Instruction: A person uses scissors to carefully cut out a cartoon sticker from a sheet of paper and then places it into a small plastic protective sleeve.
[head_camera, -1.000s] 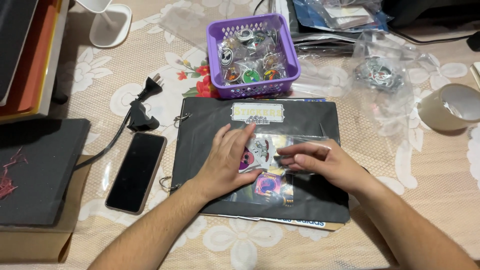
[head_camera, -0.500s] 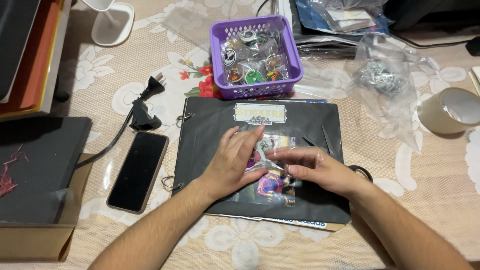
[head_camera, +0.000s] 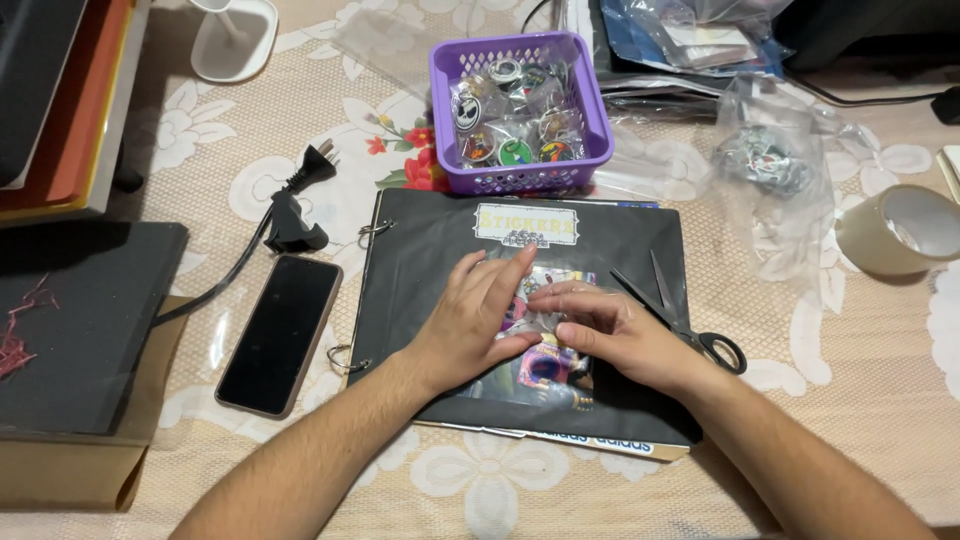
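Note:
A black ring-bound album (head_camera: 420, 260) lies in the middle of the table with a pale label near its top edge. My left hand (head_camera: 475, 315) rests flat on its cover, fingers apart, pressing a small clear sleeve of colourful stickers (head_camera: 545, 365). My right hand (head_camera: 620, 335) lies on the same sleeve from the right, fingertips pinching its upper edge next to my left fingers. Black-handled scissors (head_camera: 690, 320) lie on the album just right of my right hand.
A purple basket (head_camera: 590, 120) of round badges stands behind the album. A black phone (head_camera: 280, 335) and a plug (head_camera: 295, 215) lie at the left, a dark box (head_camera: 85, 320) further left. Clear bags (head_camera: 775, 165) and a tape roll (head_camera: 900, 230) sit right.
Both hands have stayed on the sticker sleeve and shifted slightly; my left fingers now reach further up and right, and my right fingers have closed in beside them.

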